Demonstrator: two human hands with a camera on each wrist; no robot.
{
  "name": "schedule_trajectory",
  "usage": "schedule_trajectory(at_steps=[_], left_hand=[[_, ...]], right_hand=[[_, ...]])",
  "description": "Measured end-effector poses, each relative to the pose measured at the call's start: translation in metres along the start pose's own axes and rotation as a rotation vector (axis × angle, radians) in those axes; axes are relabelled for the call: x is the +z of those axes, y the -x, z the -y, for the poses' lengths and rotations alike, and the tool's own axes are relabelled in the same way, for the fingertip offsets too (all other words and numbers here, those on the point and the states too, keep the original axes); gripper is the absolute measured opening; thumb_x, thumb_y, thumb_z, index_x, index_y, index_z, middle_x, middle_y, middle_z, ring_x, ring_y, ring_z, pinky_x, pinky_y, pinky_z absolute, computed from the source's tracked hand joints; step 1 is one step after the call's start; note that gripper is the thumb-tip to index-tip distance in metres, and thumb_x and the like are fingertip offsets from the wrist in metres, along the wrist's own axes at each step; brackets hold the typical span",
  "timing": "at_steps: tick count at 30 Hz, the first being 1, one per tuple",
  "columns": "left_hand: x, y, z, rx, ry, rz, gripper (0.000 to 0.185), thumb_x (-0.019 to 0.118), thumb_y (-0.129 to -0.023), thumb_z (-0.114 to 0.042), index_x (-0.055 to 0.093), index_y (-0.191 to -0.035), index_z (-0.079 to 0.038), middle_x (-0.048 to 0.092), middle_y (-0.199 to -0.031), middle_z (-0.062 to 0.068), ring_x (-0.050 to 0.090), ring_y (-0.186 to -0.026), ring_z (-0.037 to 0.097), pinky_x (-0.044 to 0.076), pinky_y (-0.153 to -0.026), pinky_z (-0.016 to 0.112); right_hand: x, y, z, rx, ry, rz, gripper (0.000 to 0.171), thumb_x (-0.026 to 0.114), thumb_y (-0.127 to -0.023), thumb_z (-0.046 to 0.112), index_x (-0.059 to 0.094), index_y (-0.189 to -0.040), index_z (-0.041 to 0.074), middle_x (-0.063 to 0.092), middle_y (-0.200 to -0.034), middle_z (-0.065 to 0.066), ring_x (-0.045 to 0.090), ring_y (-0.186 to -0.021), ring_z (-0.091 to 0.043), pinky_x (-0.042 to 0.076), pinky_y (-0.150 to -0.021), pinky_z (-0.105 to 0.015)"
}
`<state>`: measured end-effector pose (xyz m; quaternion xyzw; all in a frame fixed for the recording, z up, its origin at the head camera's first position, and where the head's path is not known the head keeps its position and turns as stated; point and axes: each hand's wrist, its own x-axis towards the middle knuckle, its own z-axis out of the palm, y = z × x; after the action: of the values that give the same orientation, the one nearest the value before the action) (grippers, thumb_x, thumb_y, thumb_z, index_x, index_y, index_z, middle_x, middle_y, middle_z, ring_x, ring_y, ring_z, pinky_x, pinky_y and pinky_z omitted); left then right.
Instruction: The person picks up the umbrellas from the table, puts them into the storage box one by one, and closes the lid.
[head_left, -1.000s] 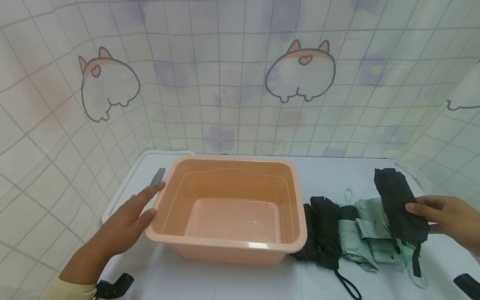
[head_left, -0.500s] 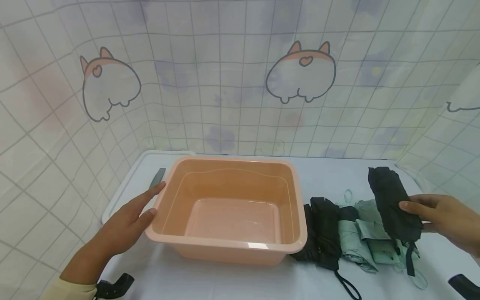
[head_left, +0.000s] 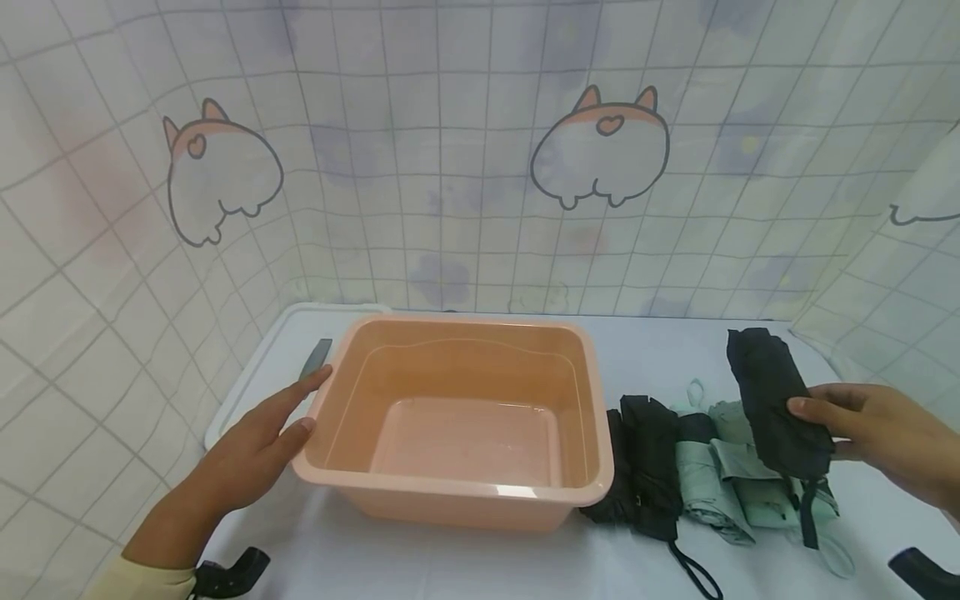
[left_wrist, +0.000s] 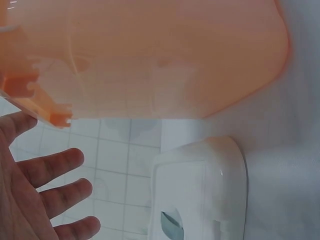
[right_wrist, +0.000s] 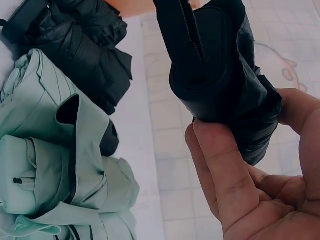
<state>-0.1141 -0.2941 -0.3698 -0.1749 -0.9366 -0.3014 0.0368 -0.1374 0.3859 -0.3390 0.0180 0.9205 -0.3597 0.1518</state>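
Right hand [head_left: 870, 425] grips black umbrella [head_left: 772, 400], long axis 11-to-5, lifted. Basin [head_left: 457, 492] lies at its 9 o'clock. Left hand [head_left: 255, 437], fingers straight, rests on basin's left rim.

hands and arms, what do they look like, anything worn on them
Both hands are bare: no gloves or rings visible. The left hand leads to a pale cream sleeve cuff with a black strap-like mount beside it. The right hand shows no sleeve in view.

A white table [head_left: 465, 567] stands against a curtain-like backdrop [head_left: 450, 167] printed with a pale grid and faint purple and pink blotches. Two cartoon corgi rumps [head_left: 600, 146] with heart marks decorate it. The light is soft and even.
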Motion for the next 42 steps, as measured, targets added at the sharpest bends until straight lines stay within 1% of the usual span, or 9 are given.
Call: schedule_trajectory(at_steps=[6,10,14,17,23,27,31,35,42], left_hand=[[0.0,0.001,0.0,-0.01,0.003,0.003,0.06,0.047,-0.109,-0.033,0.024,-0.164,-0.033,0.033,-0.164,0.012,0.034,-0.145,0.045,0.033,-0.101,0.076],[0.001,0.002,0.001,-0.018,0.005,0.008,0.06,0.046,-0.109,-0.034,0.023,-0.164,-0.035,0.033,-0.164,0.013,0.034,-0.145,0.046,0.033,-0.101,0.077],[0.002,0.003,0.003,-0.015,0.01,0.005,0.059,0.046,-0.109,-0.033,0.023,-0.164,-0.035,0.033,-0.164,0.013,0.034,-0.145,0.046,0.033,-0.101,0.077],[0.002,0.003,0.004,-0.005,0.015,0.0,0.059,0.047,-0.109,-0.032,0.024,-0.164,-0.034,0.033,-0.163,0.012,0.034,-0.145,0.045,0.033,-0.101,0.076],[0.002,0.003,0.004,0.009,0.025,-0.007,0.059,0.047,-0.109,-0.03,0.024,-0.164,-0.033,0.035,-0.163,0.012,0.036,-0.144,0.044,0.034,-0.102,0.075],[0.002,0.003,0.005,0.014,0.02,-0.01,0.059,0.047,-0.109,-0.031,0.024,-0.164,-0.034,0.035,-0.163,0.011,0.035,-0.145,0.044,0.033,-0.102,0.075],[0.002,0.002,0.005,0.032,0.022,-0.014,0.059,0.047,-0.109,-0.029,0.025,-0.164,-0.033,0.035,-0.163,0.009,0.036,-0.145,0.042,0.033,-0.103,0.074],[0.002,0.002,0.006,0.05,0.031,-0.019,0.059,0.048,-0.109,-0.028,0.026,-0.164,-0.032,0.035,-0.163,0.007,0.036,-0.145,0.04,0.034,-0.104,0.072],[0.002,0.001,0.005,0.056,0.031,-0.021,0.059,0.048,-0.109,-0.028,0.026,-0.163,-0.033,0.035,-0.163,0.006,0.036,-0.145,0.039,0.034,-0.104,0.072]], right_hand=[[0.002,0.0,0.003,-0.042,0.0,0.001,0.076,0.047,-0.11,0.038,0.027,-0.14,-0.029,0.038,-0.14,-0.049,0.058,-0.115,-0.055,0.047,-0.091,-0.065],[0.003,0.001,0.006,-0.064,-0.01,-0.002,0.074,0.046,-0.11,0.036,0.028,-0.14,-0.029,0.038,-0.14,-0.049,0.059,-0.115,-0.053,0.052,-0.089,-0.06],[0.005,0.002,0.011,-0.086,-0.033,0.003,0.073,0.047,-0.11,0.035,0.028,-0.141,-0.029,0.04,-0.14,-0.048,0.061,-0.115,-0.047,0.056,-0.086,-0.052],[0.007,0.002,0.015,-0.104,-0.047,0.008,0.072,0.047,-0.111,0.033,0.027,-0.141,-0.029,0.038,-0.141,-0.048,0.06,-0.117,-0.047,0.057,-0.085,-0.049],[0.009,0.002,0.021,-0.103,-0.043,0.002,0.074,0.046,-0.111,0.036,0.026,-0.143,-0.028,0.035,-0.143,-0.049,0.049,-0.126,-0.058,0.054,-0.089,-0.053],[0.011,0.001,0.026,-0.099,-0.061,0.008,0.075,0.046,-0.11,0.037,0.025,-0.143,-0.027,0.033,-0.144,-0.049,0.044,-0.128,-0.061,0.049,-0.092,-0.059],[0.013,0.0,0.031,-0.094,-0.08,0.017,0.076,0.046,-0.11,0.038,0.024,-0.144,-0.027,0.034,-0.144,-0.048,0.046,-0.127,-0.06,0.047,-0.093,-0.06],[0.015,0.0,0.036,-0.092,-0.094,0.03,0.078,0.047,-0.11,0.039,0.022,-0.146,-0.026,0.032,-0.146,-0.048,0.044,-0.129,-0.06,0.044,-0.095,-0.061],[0.018,-0.001,0.042,-0.086,-0.116,0.036,0.079,0.047,-0.11,0.039,0.021,-0.146,-0.026,0.032,-0.147,-0.047,0.046,-0.129,-0.059,0.044,-0.095,-0.062]])
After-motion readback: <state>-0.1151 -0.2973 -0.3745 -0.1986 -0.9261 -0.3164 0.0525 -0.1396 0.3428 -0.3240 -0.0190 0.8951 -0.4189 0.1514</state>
